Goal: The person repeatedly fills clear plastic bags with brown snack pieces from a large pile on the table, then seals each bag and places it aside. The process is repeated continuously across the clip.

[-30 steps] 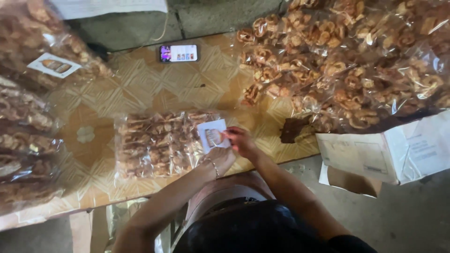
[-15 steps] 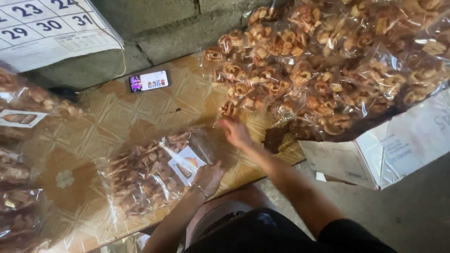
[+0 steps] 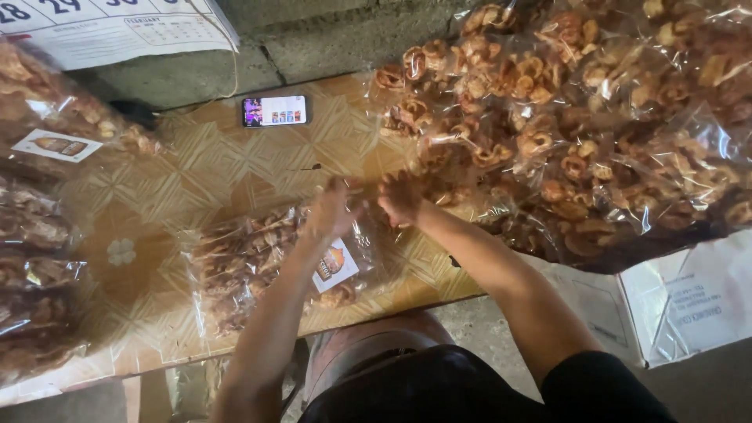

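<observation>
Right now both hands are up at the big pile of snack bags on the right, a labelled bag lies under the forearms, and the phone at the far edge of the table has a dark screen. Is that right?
Not quite: the phone has a lit screen, not a dark one, as the head view shows. The rest holds: the left hand and right hand are at the pile of snack bags, and the labelled bag lies under the forearms.

left hand (image 3: 329, 207) reaching forward, fingers curled; right hand (image 3: 401, 197) alongside, curled; forearms extended
</observation>
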